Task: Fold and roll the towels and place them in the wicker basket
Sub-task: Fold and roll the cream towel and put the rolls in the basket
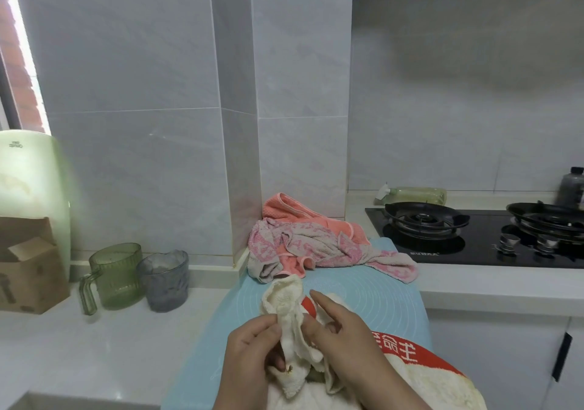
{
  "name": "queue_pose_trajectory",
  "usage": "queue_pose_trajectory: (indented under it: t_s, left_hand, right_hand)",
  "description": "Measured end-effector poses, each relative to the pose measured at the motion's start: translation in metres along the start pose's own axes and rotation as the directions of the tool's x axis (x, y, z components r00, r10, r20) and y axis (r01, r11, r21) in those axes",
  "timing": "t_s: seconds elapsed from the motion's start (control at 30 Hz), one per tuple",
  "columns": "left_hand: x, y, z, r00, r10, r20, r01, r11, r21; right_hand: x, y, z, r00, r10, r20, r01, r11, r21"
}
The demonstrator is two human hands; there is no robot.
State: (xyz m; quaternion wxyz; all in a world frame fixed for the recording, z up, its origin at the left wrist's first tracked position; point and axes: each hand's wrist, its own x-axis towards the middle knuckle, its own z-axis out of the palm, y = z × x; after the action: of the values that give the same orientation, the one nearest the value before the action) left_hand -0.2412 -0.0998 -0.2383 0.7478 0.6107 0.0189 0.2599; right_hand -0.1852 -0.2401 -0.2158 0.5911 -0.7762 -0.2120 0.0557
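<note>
A cream towel (289,307) with a red printed band lies bunched at the near end of the light blue mat (363,296). My left hand (252,356) pinches a raised fold of it between thumb and fingers. My right hand (344,337) grips the same fold from the right, with the index finger pointing up and left. A pink patterned towel (319,245) and a salmon towel (284,210) lie crumpled together at the far end of the mat. No wicker basket is in view.
A green mug (115,275) and a grey mug (164,280) stand on the white counter at the left, beside a cardboard box (28,270). A black gas hob (474,236) sits at the right, with bottles behind it. A tiled pillar rises behind the towels.
</note>
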Motion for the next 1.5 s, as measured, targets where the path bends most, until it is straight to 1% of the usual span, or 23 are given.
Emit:
queue_pose_trajectory:
  t_s: [0.1, 0.23, 0.37, 0.5, 0.63, 0.73, 0.87, 0.97, 1.07, 1.13, 1.27, 1.33, 1.4, 1.43, 1.5]
  left_hand:
    - [-0.003, 0.005, 0.003, 0.998, 0.050, 0.037, -0.051, 0.999, 0.016]
    - [-0.004, 0.012, 0.008, 0.996, 0.084, 0.009, -0.084, 0.996, 0.040]
    - [-0.005, 0.015, 0.010, 0.996, 0.079, 0.037, -0.079, 0.997, 0.015]
    - [-0.004, 0.011, 0.009, 0.996, 0.077, 0.037, -0.078, 0.997, 0.020]
    - [-0.002, 0.008, 0.009, 0.998, 0.057, 0.019, -0.058, 0.996, 0.071]
    - [-0.002, 0.007, 0.008, 0.998, 0.058, 0.020, -0.060, 0.995, 0.081]
    - [0.000, 0.006, 0.007, 1.000, -0.018, -0.013, 0.018, 1.000, -0.009]
    - [0.002, 0.007, 0.006, 0.996, -0.062, -0.064, 0.057, 0.995, -0.082]
    - [0.005, 0.011, 0.004, 0.989, -0.123, -0.076, 0.102, 0.967, -0.235]
    - [0.004, 0.016, 0.003, 0.989, -0.138, -0.050, 0.118, 0.951, -0.287]
    - [-0.001, 0.030, -0.002, 0.990, -0.136, -0.038, 0.121, 0.954, -0.274]
    - [-0.004, 0.034, -0.011, 0.992, -0.129, 0.008, 0.127, 0.955, -0.268]
    - [-0.007, 0.041, -0.018, 0.991, -0.126, 0.042, 0.133, 0.954, -0.269]
    - [-0.008, 0.044, -0.022, 0.992, -0.120, 0.050, 0.129, 0.954, -0.270]
    - [-0.006, 0.050, -0.027, 0.994, -0.103, 0.031, 0.108, 0.961, -0.256]
  right_hand:
    - [0.004, -0.003, -0.001, 1.000, -0.011, 0.004, 0.011, 0.997, -0.081]
    - [0.006, 0.000, 0.004, 0.997, 0.004, -0.083, -0.014, 0.993, -0.120]
    - [0.005, 0.000, 0.006, 0.989, 0.033, -0.142, -0.048, 0.993, -0.105]
    - [0.005, 0.001, 0.007, 0.988, 0.042, -0.151, -0.058, 0.993, -0.101]
    - [0.004, 0.000, 0.008, 0.985, 0.054, -0.165, -0.071, 0.993, -0.095]
    - [0.006, 0.001, 0.008, 0.986, 0.075, -0.147, -0.087, 0.993, -0.077]
    - [0.009, 0.005, 0.004, 0.990, 0.067, -0.125, -0.068, 0.998, -0.011]
    - [0.009, 0.003, 0.000, 0.992, 0.058, -0.112, -0.057, 0.998, 0.012]
    - [0.008, -0.002, -0.005, 0.993, 0.027, -0.112, -0.033, 0.998, -0.047]
    - [0.006, -0.007, -0.010, 0.996, 0.011, -0.090, -0.019, 0.996, -0.085]
    - [0.003, -0.011, -0.019, 0.999, -0.035, -0.009, 0.033, 0.981, -0.190]
    - [0.000, -0.017, -0.026, 0.996, -0.069, 0.061, 0.083, 0.959, -0.273]
    - [-0.002, -0.021, -0.030, 0.979, -0.106, 0.173, 0.158, 0.933, -0.323]
    - [-0.002, -0.025, -0.031, 0.969, -0.101, 0.224, 0.174, 0.925, -0.337]
    - [-0.001, -0.030, -0.030, 0.957, -0.032, 0.290, 0.138, 0.925, -0.355]
